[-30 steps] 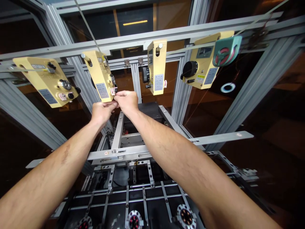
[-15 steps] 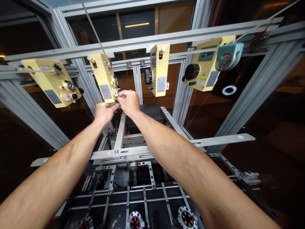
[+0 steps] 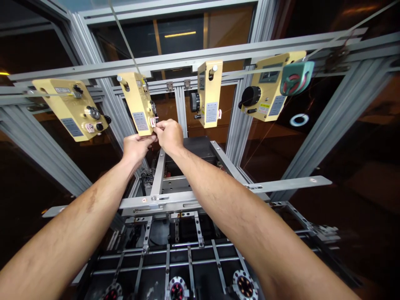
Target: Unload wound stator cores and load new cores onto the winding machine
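In the head view, the second yellow tensioner [image 3: 137,104] from the left end of the upper rail [image 3: 175,57] is worked on. The left hand [image 3: 135,146] and right hand [image 3: 168,134] are pinched closed at its pink roller [image 3: 153,121]; whether anything is held cannot be told. Any fine strand there could be snapped by overpulling.

We saw four units hanging in a row from the overhead rail [image 3: 200,52]. Our left hand [image 3: 136,146] and right hand [image 3: 170,134] met, touching, at the lower corner of the second unit [image 3: 139,104]. From there the first unit [image 3: 70,108] hung at nine o'clock, the third unit [image 3: 210,93] at two o'clock, and the fourth unit [image 3: 268,89] farther out, between two and three. The cross bar [image 3: 187,200] lay under our forearms at six o'clock, with the spindle wheels [image 3: 176,289] lower still.
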{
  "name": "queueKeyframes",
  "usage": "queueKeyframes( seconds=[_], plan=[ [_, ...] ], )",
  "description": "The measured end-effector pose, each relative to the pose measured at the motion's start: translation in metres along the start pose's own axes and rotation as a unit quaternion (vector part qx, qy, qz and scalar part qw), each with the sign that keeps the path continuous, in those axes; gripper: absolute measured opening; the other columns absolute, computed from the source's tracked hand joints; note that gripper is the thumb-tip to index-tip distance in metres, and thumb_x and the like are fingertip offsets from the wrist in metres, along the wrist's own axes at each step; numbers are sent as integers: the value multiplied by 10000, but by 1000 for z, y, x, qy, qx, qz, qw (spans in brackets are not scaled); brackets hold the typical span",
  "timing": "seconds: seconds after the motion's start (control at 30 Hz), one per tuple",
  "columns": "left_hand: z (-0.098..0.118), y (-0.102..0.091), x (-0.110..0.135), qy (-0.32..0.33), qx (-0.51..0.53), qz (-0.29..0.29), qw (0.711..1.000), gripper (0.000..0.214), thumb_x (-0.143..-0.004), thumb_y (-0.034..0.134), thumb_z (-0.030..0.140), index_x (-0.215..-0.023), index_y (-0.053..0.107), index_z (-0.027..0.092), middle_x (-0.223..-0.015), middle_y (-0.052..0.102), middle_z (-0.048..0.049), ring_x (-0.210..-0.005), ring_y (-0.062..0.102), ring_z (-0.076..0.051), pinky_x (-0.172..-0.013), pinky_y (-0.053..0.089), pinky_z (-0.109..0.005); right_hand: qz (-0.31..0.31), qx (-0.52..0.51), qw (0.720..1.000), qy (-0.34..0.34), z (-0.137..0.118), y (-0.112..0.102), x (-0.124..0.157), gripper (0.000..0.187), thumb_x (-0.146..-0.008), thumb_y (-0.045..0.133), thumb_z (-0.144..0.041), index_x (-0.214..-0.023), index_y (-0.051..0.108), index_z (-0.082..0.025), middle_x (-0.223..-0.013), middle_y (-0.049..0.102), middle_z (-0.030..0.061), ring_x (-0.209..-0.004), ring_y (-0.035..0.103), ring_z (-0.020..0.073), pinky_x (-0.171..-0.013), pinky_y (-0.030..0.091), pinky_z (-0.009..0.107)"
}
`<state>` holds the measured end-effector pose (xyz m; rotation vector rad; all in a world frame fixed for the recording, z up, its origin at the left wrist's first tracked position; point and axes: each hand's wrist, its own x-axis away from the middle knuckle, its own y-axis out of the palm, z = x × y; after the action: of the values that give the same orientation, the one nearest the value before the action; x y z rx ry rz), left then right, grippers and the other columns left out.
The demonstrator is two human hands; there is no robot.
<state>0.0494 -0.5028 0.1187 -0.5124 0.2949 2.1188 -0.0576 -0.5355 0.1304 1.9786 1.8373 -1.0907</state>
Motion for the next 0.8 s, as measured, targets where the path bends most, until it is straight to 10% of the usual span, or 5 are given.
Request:
queueKeyframes(
  seconds=[0.3,0.8],
  plan=[
    [-8,-4,-8,-10,14,15,1000,315,-477,869,236,-753,776,114,-668,715,-53,-497,495,-90,-475,370,-229,33,-86,992,92,1,11,2,119,-800,669,-247,-701,711,-197,-727,661,15,-772,632,166,-792,517,307],
    [-5,0,-6,-6,2,-4,1000,337,-446,888,234,-741,770,122,-647,697,-34,-550,523,-119,-518,373,-246,-37,-361,900,244,-2,9,2,70,-692,674,-83,-651,650,-134,-614,625,-30,-672,632,123,-684,516,215]
  ],
)
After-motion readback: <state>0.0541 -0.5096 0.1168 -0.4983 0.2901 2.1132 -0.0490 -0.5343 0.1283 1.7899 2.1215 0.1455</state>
